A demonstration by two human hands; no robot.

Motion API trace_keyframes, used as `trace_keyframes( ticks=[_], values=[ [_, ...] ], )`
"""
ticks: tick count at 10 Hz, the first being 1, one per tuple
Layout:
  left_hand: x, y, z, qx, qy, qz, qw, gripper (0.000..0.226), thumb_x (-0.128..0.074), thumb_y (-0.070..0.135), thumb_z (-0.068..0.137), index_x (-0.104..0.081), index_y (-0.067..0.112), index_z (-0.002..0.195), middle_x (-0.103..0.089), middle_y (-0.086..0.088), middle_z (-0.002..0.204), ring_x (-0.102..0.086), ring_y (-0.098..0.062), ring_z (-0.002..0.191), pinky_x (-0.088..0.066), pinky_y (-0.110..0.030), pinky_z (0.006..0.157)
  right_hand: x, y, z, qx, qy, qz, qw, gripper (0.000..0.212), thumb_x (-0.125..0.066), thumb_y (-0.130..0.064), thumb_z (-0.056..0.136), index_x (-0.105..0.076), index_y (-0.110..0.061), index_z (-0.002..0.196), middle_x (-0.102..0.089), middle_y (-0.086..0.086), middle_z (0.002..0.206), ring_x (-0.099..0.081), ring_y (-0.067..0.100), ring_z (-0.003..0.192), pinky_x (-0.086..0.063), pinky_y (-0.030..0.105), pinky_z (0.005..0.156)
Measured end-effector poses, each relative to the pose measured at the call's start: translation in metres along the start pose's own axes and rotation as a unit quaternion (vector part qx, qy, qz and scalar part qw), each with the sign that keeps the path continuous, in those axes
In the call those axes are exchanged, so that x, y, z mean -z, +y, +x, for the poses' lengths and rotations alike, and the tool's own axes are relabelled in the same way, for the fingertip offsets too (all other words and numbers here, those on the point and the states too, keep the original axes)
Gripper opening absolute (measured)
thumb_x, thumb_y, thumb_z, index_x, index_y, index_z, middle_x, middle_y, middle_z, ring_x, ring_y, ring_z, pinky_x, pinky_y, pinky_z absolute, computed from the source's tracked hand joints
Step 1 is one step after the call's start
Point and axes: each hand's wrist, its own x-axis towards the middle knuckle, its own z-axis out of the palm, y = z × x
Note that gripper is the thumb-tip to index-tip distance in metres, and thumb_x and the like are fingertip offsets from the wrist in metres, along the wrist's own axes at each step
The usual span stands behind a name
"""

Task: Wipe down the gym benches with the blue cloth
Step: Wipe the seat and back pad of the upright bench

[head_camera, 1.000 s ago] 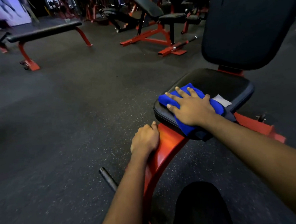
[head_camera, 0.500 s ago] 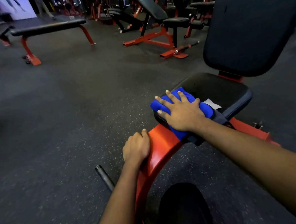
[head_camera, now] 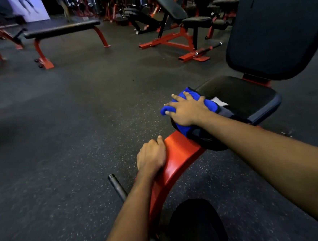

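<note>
Blue cloth (head_camera: 210,105) pressed onto the seat surface (head_camera: 243,97) by our spread right hand (head_camera: 187,111); our left hand (head_camera: 151,156) grips the red frame (head_camera: 181,152).

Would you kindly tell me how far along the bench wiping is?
Done: nothing visibly finished. In hand: right hand presses blue cloth on the front edge of the seat pad; left hand grips the red frame. Left: backrest, flat bench, incline bench.
</note>
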Motion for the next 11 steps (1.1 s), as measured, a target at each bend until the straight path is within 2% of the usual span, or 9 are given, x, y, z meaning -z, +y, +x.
trace_keyframes(
  ticks=[2, 3, 4, 5, 6, 7, 8, 9, 11],
  values=[
    [0.001, 0.0, 0.0, -0.005, 0.005, 0.008, 1.0, 0.06, -0.022, 0.044, 0.102, -0.059, 0.002, 0.123, -0.058, -0.024, 0.129, -0.054, -0.039, 0.12, -0.041, -0.043, 0.098, -0.019, 0.012, -0.067, 0.021, 0.11, -0.026, 0.993, 0.056, -0.027, -0.06, 0.098, -0.012, -0.051, 0.151, -0.006, -0.013, 0.164, -0.009, 0.021, 0.151, -0.018, 0.062, 0.114],
    [0.001, -0.001, 0.001, -0.001, 0.007, 0.014, 1.0, 0.059, -0.022, 0.045, 0.102, -0.059, 0.004, 0.124, -0.059, -0.023, 0.129, -0.055, -0.038, 0.119, -0.041, -0.042, 0.097, -0.02, 0.01, -0.064, 0.011, 0.096, -0.03, 0.995, 0.057, -0.026, -0.062, 0.098, -0.009, -0.052, 0.151, -0.003, -0.014, 0.164, -0.006, 0.022, 0.151, -0.015, 0.068, 0.111],
    [0.002, 0.0, 0.001, -0.002, 0.008, 0.015, 1.0, 0.059, -0.022, 0.044, 0.102, -0.06, 0.004, 0.123, -0.059, -0.023, 0.128, -0.055, -0.038, 0.119, -0.041, -0.042, 0.097, -0.014, 0.002, -0.031, 0.0, 0.06, -0.019, 0.998, 0.054, -0.026, -0.061, 0.098, -0.016, -0.049, 0.15, -0.004, -0.012, 0.165, -0.003, 0.025, 0.152, -0.012, 0.074, 0.107],
    [0.003, 0.0, -0.003, -0.011, 0.01, 0.013, 1.0, 0.06, -0.022, 0.045, 0.103, -0.06, 0.003, 0.122, -0.059, -0.024, 0.127, -0.055, -0.039, 0.118, -0.041, -0.042, 0.097, -0.001, -0.005, 0.002, -0.01, 0.008, -0.006, 1.0, 0.052, -0.029, -0.056, 0.1, -0.029, -0.041, 0.149, -0.01, -0.011, 0.164, -0.003, 0.027, 0.151, -0.011, 0.074, 0.108],
    [0.002, 0.0, -0.004, -0.016, 0.007, 0.008, 1.0, 0.06, -0.022, 0.045, 0.103, -0.06, 0.002, 0.122, -0.059, -0.024, 0.127, -0.055, -0.039, 0.118, -0.042, -0.043, 0.097, -0.001, -0.006, -0.003, -0.009, 0.015, -0.006, 1.0, 0.052, -0.028, -0.056, 0.1, -0.027, -0.042, 0.151, -0.01, -0.012, 0.164, -0.004, 0.025, 0.152, -0.01, 0.07, 0.111],
    [0.003, 0.0, -0.003, -0.013, 0.004, 0.007, 1.0, 0.061, -0.023, 0.045, 0.103, -0.06, 0.002, 0.123, -0.059, -0.024, 0.128, -0.055, -0.039, 0.119, -0.042, -0.043, 0.098, -0.014, -0.001, -0.042, 0.011, 0.077, -0.026, 0.997, 0.055, -0.027, -0.059, 0.099, -0.015, -0.049, 0.151, -0.004, -0.013, 0.165, -0.006, 0.021, 0.152, -0.014, 0.065, 0.113],
    [0.004, -0.001, -0.001, -0.01, 0.005, 0.011, 1.0, 0.06, -0.022, 0.046, 0.103, -0.06, 0.003, 0.124, -0.059, -0.023, 0.128, -0.054, -0.038, 0.12, -0.041, -0.042, 0.098, -0.023, 0.0, -0.067, 0.011, 0.106, -0.054, 0.993, 0.058, -0.027, -0.061, 0.098, -0.008, -0.05, 0.152, 0.0, -0.014, 0.164, -0.005, 0.02, 0.152, -0.016, 0.066, 0.112],
    [0.003, 0.0, 0.0, -0.011, 0.002, 0.014, 1.0, 0.06, -0.022, 0.045, 0.103, -0.06, 0.003, 0.123, -0.059, -0.023, 0.128, -0.054, -0.038, 0.12, -0.041, -0.042, 0.098, -0.019, -0.003, -0.05, -0.003, 0.081, -0.041, 0.996, 0.056, -0.025, -0.061, 0.099, -0.01, -0.05, 0.151, 0.0, -0.014, 0.164, -0.003, 0.022, 0.152, -0.014, 0.071, 0.109],
    [0.004, -0.001, -0.004, -0.015, 0.004, 0.003, 1.0, 0.06, -0.023, 0.045, 0.103, -0.059, 0.002, 0.123, -0.059, -0.023, 0.127, -0.055, -0.038, 0.118, -0.041, -0.042, 0.097, 0.0, -0.014, 0.012, -0.024, -0.01, -0.02, 0.999, 0.051, -0.03, -0.052, 0.1, -0.033, -0.037, 0.149, -0.012, -0.012, 0.164, -0.003, 0.027, 0.151, -0.009, 0.074, 0.108]
  ],
)
